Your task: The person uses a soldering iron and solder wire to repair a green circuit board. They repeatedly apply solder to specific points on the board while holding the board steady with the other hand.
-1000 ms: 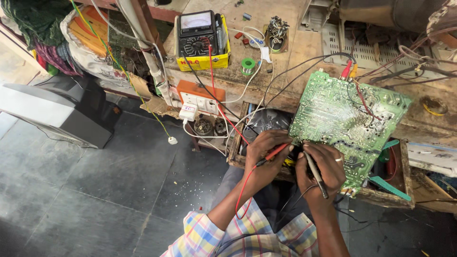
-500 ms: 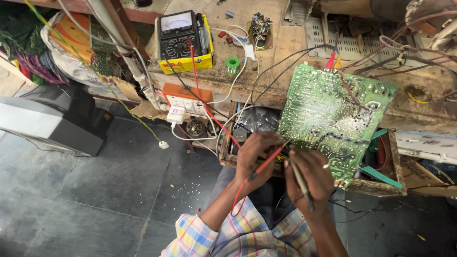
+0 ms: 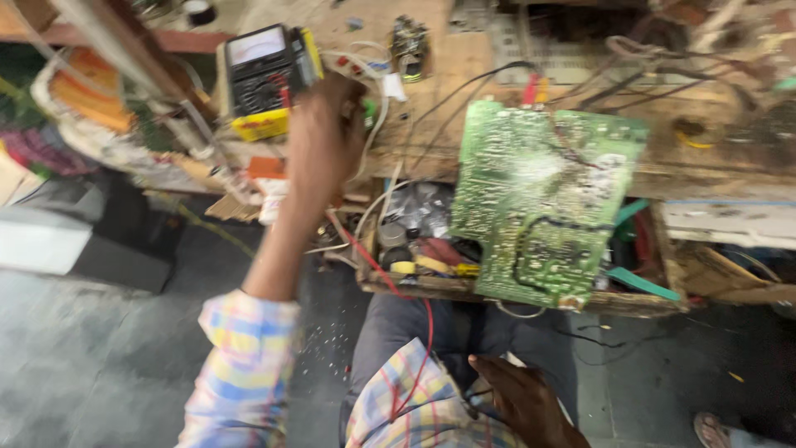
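The left hand (image 3: 323,137) was raised beside the yellow-cased multimeter (image 3: 267,76) on the bench (grip blurred, unreadable); rigid, light, it seemed best grasped by its case. The right hand (image 3: 522,402) was rested empty.

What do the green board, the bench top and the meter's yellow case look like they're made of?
The green board looks like laminate with a glossy green coating, speckled with silvery solder points and traces. The bench top appears to be bare, worn wood, pale brown and scuffed. The meter seems to be black plastic in a yellow, possibly rubbery, case; blur leaves the finish unclear.
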